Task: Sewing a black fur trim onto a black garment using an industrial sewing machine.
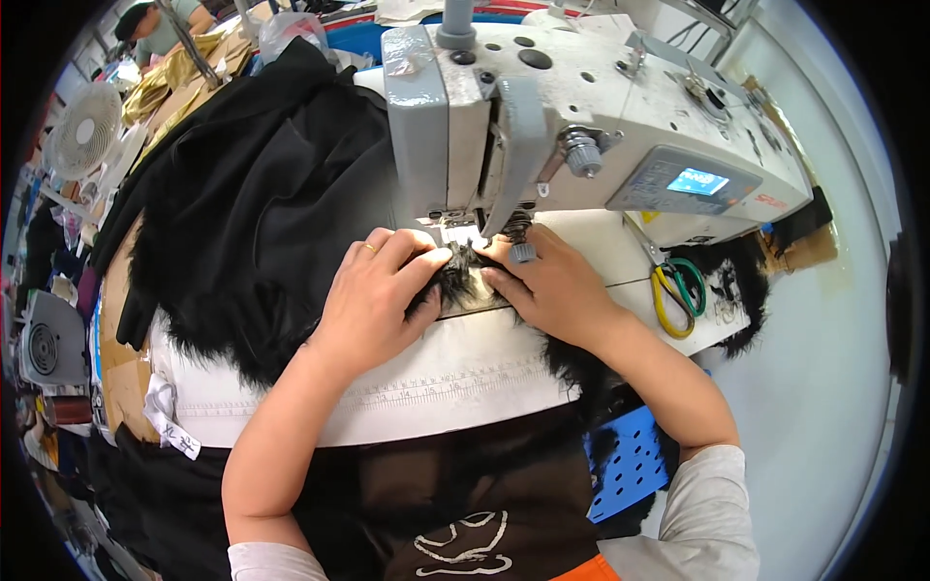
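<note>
A white and grey sewing machine (417, 126) stands over the work, its lamp lighting the needle area. Right in front of the needle, a tuft of black fur trim (457, 276) lies between my two hands. My left hand (376, 295) is closed on the fur's left edge, thumb and forefinger together, with a ring on one finger. From the other side my right hand (554, 286) pinches the fur, its fingertips partly hidden by the machine's parts. The large black fur-edged garment (281, 194) spreads to the left of the machine. More black fur hangs below my right wrist.
Yellow-and-green-handled scissors (676, 295) lie on the white table (387, 402) at right, near black fur scraps (736, 290). A white label (170, 416) hangs at the left edge. A blue perforated basket (625, 465) sits below. A fan (85, 131) and another person (170, 29) are at far left.
</note>
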Demonstrator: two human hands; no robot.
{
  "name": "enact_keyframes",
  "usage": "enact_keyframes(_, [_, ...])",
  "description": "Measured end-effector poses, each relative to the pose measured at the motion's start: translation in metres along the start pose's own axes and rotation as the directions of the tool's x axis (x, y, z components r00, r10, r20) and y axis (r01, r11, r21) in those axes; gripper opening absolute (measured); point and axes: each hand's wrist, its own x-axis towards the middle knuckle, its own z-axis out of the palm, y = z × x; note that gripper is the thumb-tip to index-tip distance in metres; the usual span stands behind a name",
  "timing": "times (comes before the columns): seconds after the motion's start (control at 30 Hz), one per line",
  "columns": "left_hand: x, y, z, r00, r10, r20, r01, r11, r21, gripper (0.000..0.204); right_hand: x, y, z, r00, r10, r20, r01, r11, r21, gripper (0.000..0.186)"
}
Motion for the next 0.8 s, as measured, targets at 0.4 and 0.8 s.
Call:
enact_keyframes(0.4, [0.001,-0.006,0.0,1.0,-0.012,0.003,0.012,0.995,-0.099,0.018,-0.041,-0.048,-0.016,0.969,0.241,0.046,-0.239,0.97,-0.048,0.017])
enact_keyframes(0.8, [0.046,0.004,-0.021,0.815,-0.386,0.431,0.493,0.854,-0.167,0.023,0.012,-0.146,0.064,0.917,0.394,0.071,-0.4,0.907,0.134,0.012])
